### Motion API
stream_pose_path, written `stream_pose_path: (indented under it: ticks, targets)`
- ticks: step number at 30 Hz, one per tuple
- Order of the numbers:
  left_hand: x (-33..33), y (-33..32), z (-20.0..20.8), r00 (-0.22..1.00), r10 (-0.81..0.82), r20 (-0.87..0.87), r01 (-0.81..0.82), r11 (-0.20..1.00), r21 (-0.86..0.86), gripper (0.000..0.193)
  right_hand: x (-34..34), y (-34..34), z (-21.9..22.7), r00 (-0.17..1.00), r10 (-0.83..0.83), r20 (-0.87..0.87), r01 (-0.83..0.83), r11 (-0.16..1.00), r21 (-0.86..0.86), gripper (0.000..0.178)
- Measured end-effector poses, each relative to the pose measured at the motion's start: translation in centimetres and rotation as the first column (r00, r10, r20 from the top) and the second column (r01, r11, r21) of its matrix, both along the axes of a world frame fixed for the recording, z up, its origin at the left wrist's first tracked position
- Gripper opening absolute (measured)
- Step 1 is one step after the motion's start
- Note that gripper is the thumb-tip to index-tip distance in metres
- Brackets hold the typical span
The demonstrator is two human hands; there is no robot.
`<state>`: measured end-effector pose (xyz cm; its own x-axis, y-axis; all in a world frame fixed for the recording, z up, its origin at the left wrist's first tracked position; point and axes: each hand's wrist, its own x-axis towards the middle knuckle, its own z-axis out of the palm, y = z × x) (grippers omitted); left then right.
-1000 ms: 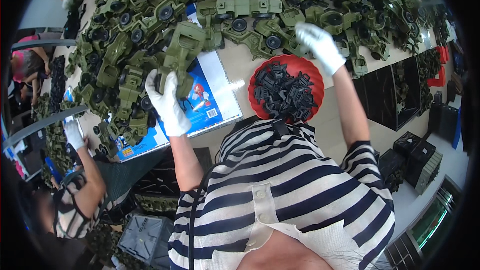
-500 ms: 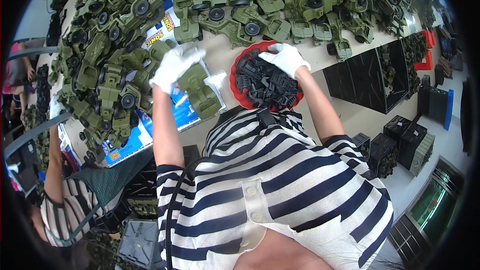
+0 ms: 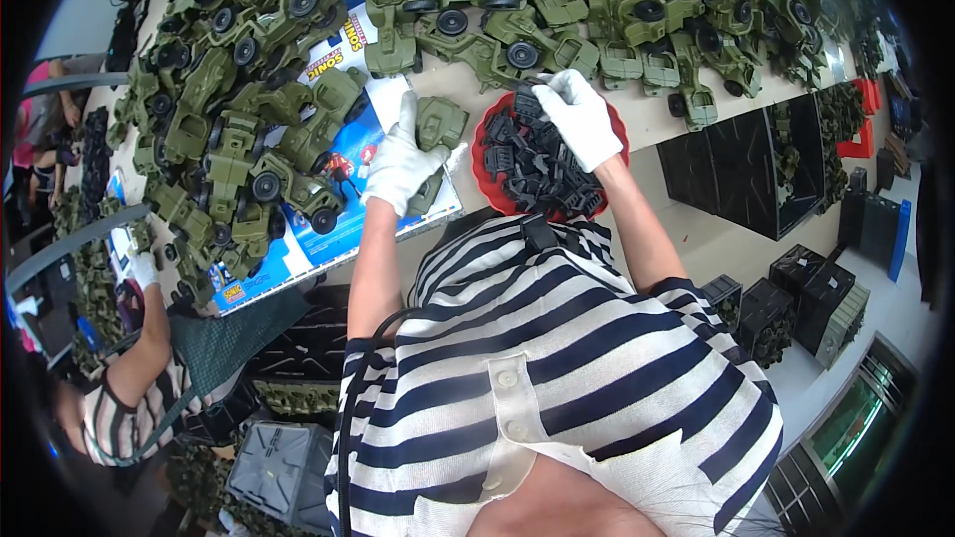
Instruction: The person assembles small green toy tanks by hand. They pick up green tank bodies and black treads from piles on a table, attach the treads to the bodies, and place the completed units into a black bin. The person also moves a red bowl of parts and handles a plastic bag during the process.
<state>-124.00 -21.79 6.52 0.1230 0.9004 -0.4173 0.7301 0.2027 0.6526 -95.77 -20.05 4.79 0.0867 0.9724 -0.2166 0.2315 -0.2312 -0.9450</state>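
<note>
My left hand (image 3: 400, 161), in a white glove, lies against a green plastic toy vehicle body (image 3: 441, 122) near the table's front edge. Its thumb and forefinger are spread, the thumb across the body. Over a red scalloped bowl (image 3: 478, 161) heaped with small black plastic parts (image 3: 537, 164), my gloved right hand (image 3: 580, 119) has its fingertips pinched together. A black plastic part (image 3: 527, 104) shows at those fingertips, partly hidden by the glove.
Green toy vehicles (image 3: 234, 164) with black wheels pile up along the table's left and far side. A printed blue-and-white sheet (image 3: 343, 214) lies beneath some. Black crates (image 3: 741, 174) stand at the right. A co-worker's gloved hand (image 3: 144, 268) is at far left.
My left hand has come down and right, from above the green body to rest against it, fingers spreading. My right hand has shifted slightly, its fingertips now closed at the bowl's far side.
</note>
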Motion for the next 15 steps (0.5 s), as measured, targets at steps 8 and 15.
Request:
stream_pose_path:
  ticks: [8,15]
  targets:
    - [1.1,-0.9,5.5,0.800,-0.004,0.600,0.071,0.994,-0.088,0.103,-2.8,0.6,6.6,0.938,0.298,-0.180,-0.291,0.955,0.064,0.018]
    - [2.6,-2.4,7.8,0.574,0.174,0.800,0.091,0.958,-0.273,0.095,0.5,1.5,8.0,0.703,0.444,-0.555,-0.581,0.809,-0.088,0.056]
